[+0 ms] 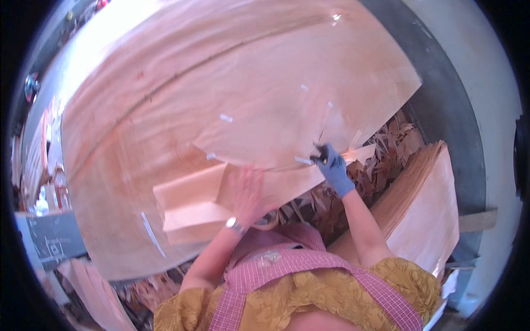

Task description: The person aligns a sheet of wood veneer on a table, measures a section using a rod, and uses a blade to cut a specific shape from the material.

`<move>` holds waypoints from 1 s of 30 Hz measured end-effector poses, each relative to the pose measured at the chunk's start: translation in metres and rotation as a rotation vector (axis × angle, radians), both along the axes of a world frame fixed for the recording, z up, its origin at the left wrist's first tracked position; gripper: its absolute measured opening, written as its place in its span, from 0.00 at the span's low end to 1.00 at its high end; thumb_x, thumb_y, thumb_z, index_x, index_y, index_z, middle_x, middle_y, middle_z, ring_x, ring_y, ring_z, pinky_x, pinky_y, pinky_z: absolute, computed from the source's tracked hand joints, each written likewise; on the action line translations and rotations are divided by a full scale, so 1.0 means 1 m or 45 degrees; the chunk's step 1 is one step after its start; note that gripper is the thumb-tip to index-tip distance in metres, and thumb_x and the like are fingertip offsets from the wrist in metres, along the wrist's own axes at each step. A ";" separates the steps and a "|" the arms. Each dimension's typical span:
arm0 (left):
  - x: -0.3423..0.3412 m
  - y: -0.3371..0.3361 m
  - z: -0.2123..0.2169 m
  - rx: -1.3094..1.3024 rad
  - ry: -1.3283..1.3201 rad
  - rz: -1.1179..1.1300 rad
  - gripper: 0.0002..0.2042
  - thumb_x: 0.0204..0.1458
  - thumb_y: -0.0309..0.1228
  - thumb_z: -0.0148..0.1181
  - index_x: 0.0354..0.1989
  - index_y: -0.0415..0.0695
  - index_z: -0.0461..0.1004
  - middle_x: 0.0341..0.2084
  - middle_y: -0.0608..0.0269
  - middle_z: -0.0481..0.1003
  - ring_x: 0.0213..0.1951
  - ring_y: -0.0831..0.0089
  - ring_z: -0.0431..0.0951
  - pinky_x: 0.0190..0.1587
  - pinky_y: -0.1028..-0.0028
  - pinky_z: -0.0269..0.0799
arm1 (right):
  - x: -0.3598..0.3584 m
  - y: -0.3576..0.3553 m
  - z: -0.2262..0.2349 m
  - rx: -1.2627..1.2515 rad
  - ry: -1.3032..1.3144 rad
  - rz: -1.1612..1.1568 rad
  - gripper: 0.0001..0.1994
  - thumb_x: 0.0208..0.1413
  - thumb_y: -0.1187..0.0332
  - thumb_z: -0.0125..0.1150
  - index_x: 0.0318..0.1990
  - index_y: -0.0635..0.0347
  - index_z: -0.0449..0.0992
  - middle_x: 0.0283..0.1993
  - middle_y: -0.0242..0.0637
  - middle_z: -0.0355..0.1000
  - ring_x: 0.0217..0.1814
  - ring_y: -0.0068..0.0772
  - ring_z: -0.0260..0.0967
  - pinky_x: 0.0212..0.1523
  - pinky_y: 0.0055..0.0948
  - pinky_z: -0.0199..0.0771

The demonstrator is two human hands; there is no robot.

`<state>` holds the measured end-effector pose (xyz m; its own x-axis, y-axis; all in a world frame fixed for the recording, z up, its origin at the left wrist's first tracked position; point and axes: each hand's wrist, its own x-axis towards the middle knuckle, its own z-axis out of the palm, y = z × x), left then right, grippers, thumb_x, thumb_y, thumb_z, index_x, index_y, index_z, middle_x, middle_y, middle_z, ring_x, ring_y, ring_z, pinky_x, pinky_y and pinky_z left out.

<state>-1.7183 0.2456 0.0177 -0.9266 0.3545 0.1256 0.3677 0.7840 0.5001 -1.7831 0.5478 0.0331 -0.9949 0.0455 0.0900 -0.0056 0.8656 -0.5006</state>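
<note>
A large, thin, pinkish-tan wood veneer sheet point(259, 105) spreads out before me, with a long dark seam curving across it. My left hand point(248, 190), bare and slightly blurred, lies with its fingers stretched out on the near part of the veneer. A folded-over veneer piece point(190, 201) sits just left of it. Close to the left wrist is a pale ring-shaped roll point(269, 222), partly hidden. My right hand point(334, 170), in a blue-grey glove with dark fingertips, is closed at the sheet's near right edge. What it pinches is dark and too small to name.
Short white tape strips point(226, 118) dot the sheet. Torn veneer scraps point(386, 146) heap up below its near right edge. A thick stack of veneer point(422, 204) leans at the right, beside a grey surface point(464, 138). More veneer point(96, 292) lies at the lower left.
</note>
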 end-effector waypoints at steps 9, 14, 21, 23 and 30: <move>-0.018 -0.155 -0.016 -0.378 0.042 0.245 0.59 0.28 0.51 0.76 0.70 0.42 0.47 0.64 0.49 0.58 0.68 0.53 0.52 0.69 0.44 0.32 | 0.147 -0.120 -0.025 -0.688 -0.046 -0.150 0.16 0.51 0.68 0.68 0.44 0.64 0.73 0.40 0.44 0.77 0.39 0.34 0.76 0.41 0.31 0.75; -0.019 -0.173 -0.025 -0.428 0.232 0.074 0.22 0.40 0.36 0.65 0.46 0.46 0.73 0.42 0.57 0.73 0.50 0.58 0.69 0.62 0.50 0.53 | 0.231 -0.190 -0.083 -0.888 0.127 -0.226 0.12 0.54 0.72 0.65 0.44 0.64 0.72 0.36 0.36 0.76 0.35 0.26 0.72 0.37 0.26 0.73; 0.036 -0.156 0.051 -0.226 0.050 0.030 0.08 0.49 0.33 0.58 0.35 0.45 0.76 0.33 0.52 0.77 0.41 0.54 0.77 0.44 0.55 0.69 | 0.306 -0.263 -0.089 -1.434 -0.107 -0.491 0.10 0.56 0.74 0.62 0.45 0.62 0.74 0.37 0.30 0.74 0.32 0.19 0.69 0.30 0.20 0.70; 0.051 -0.162 0.079 -0.181 -0.069 -0.046 0.09 0.50 0.35 0.58 0.34 0.43 0.76 0.31 0.49 0.77 0.38 0.50 0.77 0.41 0.54 0.69 | 0.316 -0.270 -0.094 -1.495 0.008 -0.454 0.10 0.56 0.74 0.62 0.46 0.62 0.73 0.39 0.32 0.75 0.33 0.20 0.70 0.30 0.21 0.71; 0.123 -0.196 0.116 0.082 -0.536 -0.438 0.17 0.49 0.41 0.60 0.36 0.38 0.74 0.32 0.45 0.77 0.37 0.52 0.78 0.41 0.58 0.71 | 0.320 -0.316 -0.053 -2.223 -0.370 -0.659 0.29 0.62 0.41 0.47 0.64 0.45 0.62 0.55 0.34 0.73 0.47 0.30 0.75 0.29 0.26 0.72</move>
